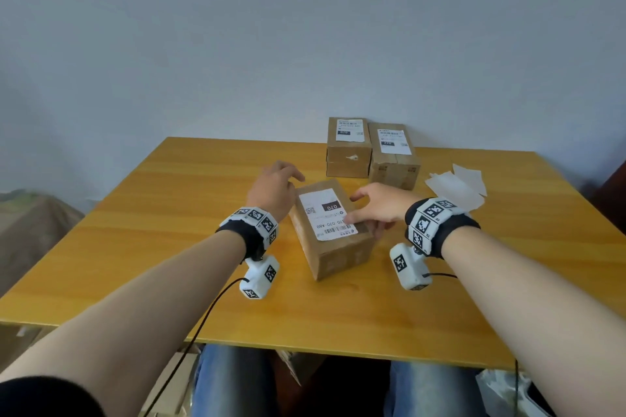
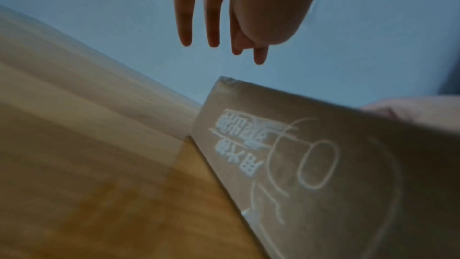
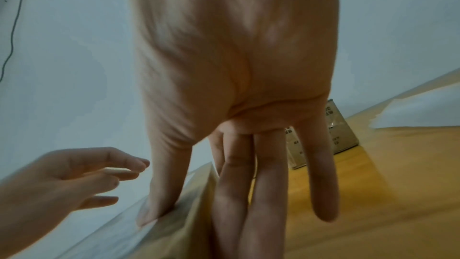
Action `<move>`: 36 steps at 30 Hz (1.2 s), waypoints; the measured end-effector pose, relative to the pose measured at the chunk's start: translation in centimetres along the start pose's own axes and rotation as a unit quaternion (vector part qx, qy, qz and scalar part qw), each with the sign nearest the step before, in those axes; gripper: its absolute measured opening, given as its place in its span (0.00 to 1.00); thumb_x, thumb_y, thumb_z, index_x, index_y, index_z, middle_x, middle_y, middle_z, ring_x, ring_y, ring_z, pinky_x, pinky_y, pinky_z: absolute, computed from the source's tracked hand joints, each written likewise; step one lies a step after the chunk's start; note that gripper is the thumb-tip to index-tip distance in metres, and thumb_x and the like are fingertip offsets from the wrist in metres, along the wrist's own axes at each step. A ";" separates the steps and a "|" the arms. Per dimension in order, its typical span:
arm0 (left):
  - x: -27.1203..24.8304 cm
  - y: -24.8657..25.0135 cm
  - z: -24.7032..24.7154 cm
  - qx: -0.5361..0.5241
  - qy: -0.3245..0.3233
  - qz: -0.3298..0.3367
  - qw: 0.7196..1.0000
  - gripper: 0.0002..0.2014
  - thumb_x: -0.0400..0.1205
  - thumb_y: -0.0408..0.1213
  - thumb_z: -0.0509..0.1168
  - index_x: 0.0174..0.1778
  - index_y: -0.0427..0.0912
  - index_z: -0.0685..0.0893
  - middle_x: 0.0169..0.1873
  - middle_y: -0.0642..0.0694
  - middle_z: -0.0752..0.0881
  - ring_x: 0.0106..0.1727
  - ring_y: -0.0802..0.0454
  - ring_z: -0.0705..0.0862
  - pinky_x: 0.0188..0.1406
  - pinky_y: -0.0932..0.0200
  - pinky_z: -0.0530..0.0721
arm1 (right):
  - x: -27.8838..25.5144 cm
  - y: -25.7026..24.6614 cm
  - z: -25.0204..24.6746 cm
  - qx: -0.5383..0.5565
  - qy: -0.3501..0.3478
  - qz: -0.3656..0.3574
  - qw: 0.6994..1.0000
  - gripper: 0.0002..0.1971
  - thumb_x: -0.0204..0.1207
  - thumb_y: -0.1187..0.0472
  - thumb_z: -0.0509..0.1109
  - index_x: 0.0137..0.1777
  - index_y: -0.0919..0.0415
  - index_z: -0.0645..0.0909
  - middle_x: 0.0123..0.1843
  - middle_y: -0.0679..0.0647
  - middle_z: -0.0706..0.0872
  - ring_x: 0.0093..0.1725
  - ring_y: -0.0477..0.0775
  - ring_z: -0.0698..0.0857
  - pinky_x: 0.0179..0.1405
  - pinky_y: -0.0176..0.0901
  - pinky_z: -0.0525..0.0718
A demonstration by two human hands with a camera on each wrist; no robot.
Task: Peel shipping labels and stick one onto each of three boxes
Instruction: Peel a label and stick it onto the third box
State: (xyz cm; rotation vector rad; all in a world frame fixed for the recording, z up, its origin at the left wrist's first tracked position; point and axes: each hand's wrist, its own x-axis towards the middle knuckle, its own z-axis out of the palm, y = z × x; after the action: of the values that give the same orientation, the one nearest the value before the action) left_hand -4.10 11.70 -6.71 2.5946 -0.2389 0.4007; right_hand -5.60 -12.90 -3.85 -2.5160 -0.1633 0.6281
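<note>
near box (image 1: 342, 259) centre of table (image 1: 135, 230), label (image 1: 325, 213) on top | right hand (image 1: 379, 208): thumb flat on label edge, fingers straight down side | left hand (image 1: 272, 191): spread, just beside box | judged light, stiff cardboard; grasp by long sides

One box (image 1: 338, 254) centres the table (image 1: 135, 247); two boxes (image 1: 349, 152) behind (side by side), papers (image 1: 454, 186) rightward.
</note>
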 end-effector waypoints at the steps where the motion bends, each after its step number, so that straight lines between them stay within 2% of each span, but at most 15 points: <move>1: -0.1 0.0 0.1 0.023 0.024 0.000 0.999 0.16 0.85 0.28 0.59 0.58 0.50 0.89 0.69 0.50 0.83 0.72 0.46 0.77 0.59 0.45 0.85 | -0.1 -0.2 0.1 0.005 -0.023 0.007 1.000 0.47 0.79 0.42 0.79 0.91 0.53 0.57 0.38 0.54 0.96 0.35 0.53 0.95 0.42 0.46 0.86; 4: -0.2 0.5 0.7 0.114 0.052 0.031 0.992 0.15 0.85 0.30 0.63 0.62 0.51 0.86 0.69 0.52 0.84 0.72 0.45 0.78 0.64 0.45 0.82 | -0.7 -1.2 0.4 0.017 -0.073 0.022 0.997 0.52 0.82 0.45 0.77 0.93 0.59 0.45 0.39 0.57 0.96 0.37 0.55 0.96 0.45 0.46 0.88; 5: -0.2 0.8 0.8 0.147 0.043 0.044 0.987 0.16 0.84 0.30 0.66 0.64 0.52 0.85 0.69 0.52 0.84 0.73 0.44 0.78 0.66 0.44 0.81 | -0.9 -1.5 0.5 0.019 -0.084 0.027 0.996 0.50 0.83 0.46 0.77 0.92 0.60 0.48 0.40 0.58 0.96 0.38 0.56 0.96 0.46 0.47 0.90; 8: -0.4 2.0 1.4 0.197 0.009 0.069 0.978 0.19 0.82 0.32 0.70 0.67 0.53 0.82 0.71 0.51 0.82 0.75 0.42 0.77 0.69 0.42 0.79 | -1.5 -2.4 0.8 0.020 -0.105 0.027 0.994 0.29 0.84 0.46 0.75 0.77 0.59 0.71 0.41 0.60 0.96 0.45 0.61 0.97 0.53 0.53 0.92; 10: -0.5 3.2 2.1 0.181 -0.009 0.059 0.982 0.18 0.86 0.35 0.64 0.71 0.52 0.79 0.72 0.50 0.82 0.75 0.42 0.77 0.68 0.42 0.81 | -1.6 -2.7 1.0 0.021 -0.115 0.026 0.993 0.21 0.85 0.46 0.74 0.69 0.58 0.77 0.42 0.62 0.96 0.45 0.62 0.97 0.56 0.57 0.92; 12: -0.6 4.1 2.7 0.139 -0.046 0.043 0.988 0.17 0.91 0.43 0.56 0.75 0.48 0.75 0.71 0.45 0.83 0.73 0.40 0.78 0.65 0.42 0.83 | -1.6 -2.9 1.2 0.026 -0.118 0.026 0.992 0.18 0.85 0.47 0.74 0.65 0.59 0.78 0.42 0.64 0.96 0.42 0.61 0.96 0.50 0.54 0.93; 14: -0.6 4.1 3.1 0.100 -0.108 0.036 0.988 0.23 0.93 0.50 0.50 0.78 0.42 0.73 0.71 0.40 0.83 0.72 0.39 0.78 0.69 0.43 0.80 | -1.6 -2.9 1.3 0.030 -0.117 0.032 0.992 0.18 0.85 0.48 0.74 0.63 0.61 0.78 0.42 0.65 0.95 0.39 0.61 0.95 0.39 0.48 0.91; 16: -0.7 3.6 3.4 0.084 -0.137 0.037 0.986 0.28 0.92 0.55 0.48 0.80 0.38 0.71 0.74 0.37 0.81 0.75 0.39 0.76 0.76 0.44 0.74 | -1.6 -2.9 1.4 0.032 -0.112 0.040 0.992 0.25 0.85 0.47 0.75 0.67 0.67 0.75 0.42 0.66 0.95 0.40 0.62 0.95 0.36 0.46 0.90; 22: -0.9 3.6 4.6 0.122 -0.146 0.024 0.981 0.37 0.90 0.63 0.46 0.85 0.36 0.65 0.79 0.33 0.72 0.80 0.35 0.68 0.81 0.42 0.66 | -1.6 -3.0 1.4 0.027 -0.115 0.046 0.992 0.28 0.86 0.47 0.74 0.70 0.71 0.74 0.42 0.66 0.95 0.46 0.66 0.93 0.30 0.44 0.86; 26: -0.4 2.9 5.1 0.164 -0.137 0.038 0.976 0.40 0.88 0.66 0.43 0.84 0.36 0.67 0.76 0.32 0.75 0.76 0.34 0.71 0.78 0.41 0.69 | -1.4 -3.1 1.1 0.026 -0.128 0.051 0.990 0.24 0.85 0.47 0.74 0.63 0.70 0.78 0.42 0.66 0.95 0.40 0.62 0.95 0.20 0.38 0.82; 28: 0.2 2.4 5.3 0.174 -0.144 0.056 0.973 0.48 0.82 0.73 0.33 0.83 0.38 0.68 0.75 0.33 0.75 0.74 0.34 0.72 0.76 0.39 0.71 | -1.3 -3.2 1.0 0.023 -0.133 0.052 0.990 0.23 0.85 0.47 0.75 0.61 0.69 0.79 0.42 0.66 0.95 0.37 0.61 0.95 0.19 0.38 0.81; 30: 0.7 1.6 5.5 0.176 -0.148 0.085 0.970 0.60 0.74 0.79 0.20 0.83 0.39 0.68 0.75 0.36 0.76 0.72 0.35 0.73 0.74 0.39 0.73 | -1.2 -3.2 0.9 0.020 -0.134 0.053 0.989 0.24 0.84 0.45 0.75 0.63 0.67 0.75 0.43 0.65 0.96 0.40 0.63 0.95 0.23 0.40 0.84; 31: 0.8 1.3 5.4 0.174 -0.149 0.094 0.969 0.61 0.72 0.79 0.18 0.82 0.39 0.69 0.75 0.37 0.77 0.72 0.36 0.74 0.74 0.39 0.73 | -1.1 -3.2 0.8 0.021 -0.136 0.054 0.989 0.25 0.83 0.45 0.76 0.64 0.66 0.74 0.43 0.64 0.96 0.42 0.63 0.96 0.27 0.42 0.85; 33: 0.8 1.3 4.8 0.162 -0.147 0.087 0.972 0.50 0.82 0.74 0.30 0.83 0.39 0.70 0.75 0.37 0.78 0.73 0.37 0.74 0.75 0.41 0.74 | -1.0 -3.0 0.8 0.026 -0.141 0.056 0.988 0.27 0.83 0.45 0.76 0.67 0.65 0.72 0.44 0.64 0.96 0.44 0.64 0.96 0.33 0.46 0.87; 36: 0.5 2.0 4.1 0.147 -0.150 0.072 0.975 0.35 0.90 0.63 0.45 0.81 0.41 0.72 0.73 0.37 0.79 0.73 0.38 0.76 0.74 0.42 0.77 | -1.1 -3.0 0.7 0.041 -0.143 0.057 0.987 0.25 0.82 0.46 0.77 0.66 0.63 0.74 0.44 0.66 0.95 0.44 0.66 0.95 0.26 0.42 0.85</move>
State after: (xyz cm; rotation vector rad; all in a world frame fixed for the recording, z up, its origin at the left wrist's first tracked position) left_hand -3.09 7.88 -9.08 2.9354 -0.5099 0.0948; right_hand -6.92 -10.24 -2.34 -2.3573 -0.0958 1.0219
